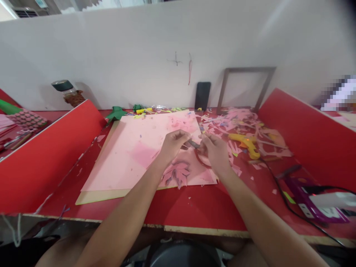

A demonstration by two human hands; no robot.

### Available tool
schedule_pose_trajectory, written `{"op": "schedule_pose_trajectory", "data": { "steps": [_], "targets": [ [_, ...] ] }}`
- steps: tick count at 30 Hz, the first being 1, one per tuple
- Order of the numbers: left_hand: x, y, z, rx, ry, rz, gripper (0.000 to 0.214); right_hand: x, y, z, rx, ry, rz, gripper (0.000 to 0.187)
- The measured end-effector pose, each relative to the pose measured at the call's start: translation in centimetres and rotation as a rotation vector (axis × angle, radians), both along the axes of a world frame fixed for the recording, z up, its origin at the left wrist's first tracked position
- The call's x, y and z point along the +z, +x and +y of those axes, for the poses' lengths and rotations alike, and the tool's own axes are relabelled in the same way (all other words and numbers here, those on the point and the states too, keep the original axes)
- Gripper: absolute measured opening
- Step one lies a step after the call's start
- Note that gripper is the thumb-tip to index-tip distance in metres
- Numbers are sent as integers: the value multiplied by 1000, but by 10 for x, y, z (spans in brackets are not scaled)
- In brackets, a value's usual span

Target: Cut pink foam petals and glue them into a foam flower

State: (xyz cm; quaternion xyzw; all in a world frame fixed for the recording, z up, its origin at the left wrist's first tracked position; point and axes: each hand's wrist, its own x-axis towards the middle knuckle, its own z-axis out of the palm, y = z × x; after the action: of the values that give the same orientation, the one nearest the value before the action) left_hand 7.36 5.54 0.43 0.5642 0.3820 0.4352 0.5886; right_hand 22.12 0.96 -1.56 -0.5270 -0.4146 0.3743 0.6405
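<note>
Above the pink sheets my left hand (pixel 177 142) and my right hand (pixel 214 148) are close together, fingers pinched. A small dark strip (pixel 194 144) spans the gap between their fingertips, both hands gripping it; its exact kind is unclear. Below them, a pink cut-paper piece with pointed lobes and dark shading (pixel 176 173) lies on the pink paper (pixel 111 163). A round thing with a dark red rim (pixel 202 160) sits beneath my right hand, which partly covers it.
Pink paper scraps (pixel 230 120) litter the right side around a yellow glue gun (pixel 246 144). A purple power strip (pixel 314 207) with cables lies at the right. Red dividers (pixel 61 155) flank the table. A phone (pixel 202 96), a frame (pixel 222 89) and a jar (pixel 69 92) stand behind.
</note>
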Motion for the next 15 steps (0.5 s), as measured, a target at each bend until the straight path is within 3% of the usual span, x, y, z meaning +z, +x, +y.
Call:
{"op": "schedule_pose_trajectory", "data": {
  "steps": [9, 15],
  "targets": [
    [0, 1, -4, -36, 33, 17, 24, -3, -2, -1, 36, 4, -132, 24],
    [6, -4, -1, 55, 128, -26, 28, -2, 0, 0, -18, 77, -31, 21]
  ]
}}
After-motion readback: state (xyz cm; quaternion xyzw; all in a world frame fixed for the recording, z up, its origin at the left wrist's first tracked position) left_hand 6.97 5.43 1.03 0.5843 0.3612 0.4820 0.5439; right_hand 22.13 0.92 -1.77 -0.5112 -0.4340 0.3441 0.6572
